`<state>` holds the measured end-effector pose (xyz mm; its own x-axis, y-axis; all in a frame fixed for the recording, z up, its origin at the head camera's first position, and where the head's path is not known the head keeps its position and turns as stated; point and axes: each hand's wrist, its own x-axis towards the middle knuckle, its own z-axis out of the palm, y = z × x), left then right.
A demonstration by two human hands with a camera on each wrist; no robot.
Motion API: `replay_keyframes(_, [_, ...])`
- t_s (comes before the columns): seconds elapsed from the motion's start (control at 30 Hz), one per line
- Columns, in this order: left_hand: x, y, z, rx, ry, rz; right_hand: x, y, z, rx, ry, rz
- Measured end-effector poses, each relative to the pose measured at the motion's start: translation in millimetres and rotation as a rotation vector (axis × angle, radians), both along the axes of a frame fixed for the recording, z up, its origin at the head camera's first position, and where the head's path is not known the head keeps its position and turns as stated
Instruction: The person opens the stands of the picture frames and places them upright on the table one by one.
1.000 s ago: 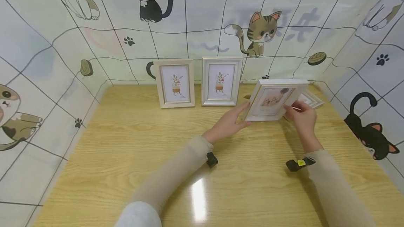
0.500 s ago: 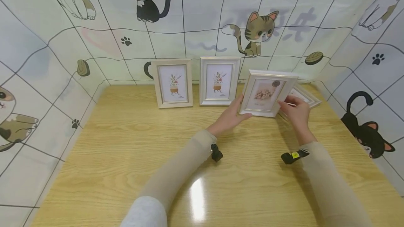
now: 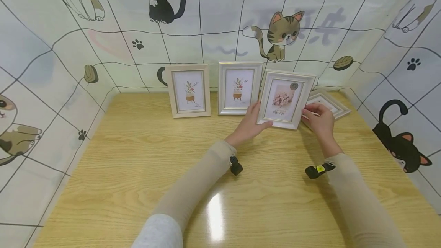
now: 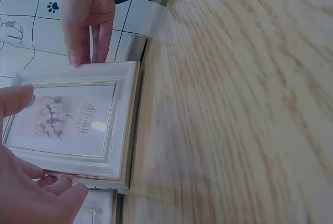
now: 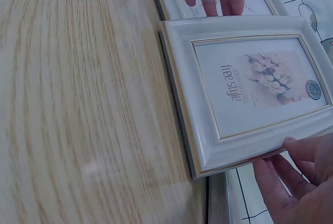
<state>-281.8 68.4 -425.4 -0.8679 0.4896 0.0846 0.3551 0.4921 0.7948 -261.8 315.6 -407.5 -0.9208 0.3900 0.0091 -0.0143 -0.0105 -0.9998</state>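
Note:
A white photo frame (image 3: pixel 286 100) with a gold inner line and a pink flower picture stands nearly upright at the right of the back row, its front facing me. My left hand (image 3: pixel 249 125) grips its left side, the thumb at the lower left corner. On the opposite side my right hand (image 3: pixel 320 121) pinches the right edge; the right wrist view shows its thumb at the rim and the fingers (image 5: pixel 281 182) partly behind. The bottom of the photo frame (image 4: pixel 130 130) is close over the tabletop in the left wrist view.
Left of it stand a silver-white photo frame (image 3: pixel 222 91) and a cream photo frame (image 3: pixel 172 95), both with plant prints. Another pale photo frame (image 3: pixel 339 106) lies behind my right hand on the wooden table (image 3: pixel 138 156). A cat-print wall covering (image 3: pixel 220 18) rises behind.
The flower-picture frame has shifted left and swung from tilting toward the table to nearly upright, its front now facing me. Both hands moved along with it, keeping their hold.

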Motion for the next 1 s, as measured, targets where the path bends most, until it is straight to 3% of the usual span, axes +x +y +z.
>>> replay_keyframes(0.3, [-2.5, 4.5, -2.8, 0.017, -0.013, -0.024, 3.5, 0, 11.0, 0.004, -0.045, 0.005])
replay_keyframes(0.6, [-4.2, 8.1, -3.9, 0.003, -0.039, -0.046, -6.3, 9, 1.8, 0.171, -0.038, -0.004])
replay_keyframes(0.8, [-6.1, 8.2, -0.8, 0.03, -0.057, -0.043, -9.4, 8, 4.2, 0.124, -0.016, 0.006])
replay_keyframes(1.0, [-5.2, 9.6, 2.2, 0.033, -0.009, -0.013, -4.6, 19, 4.9, 0.192, -0.045, 0.013])
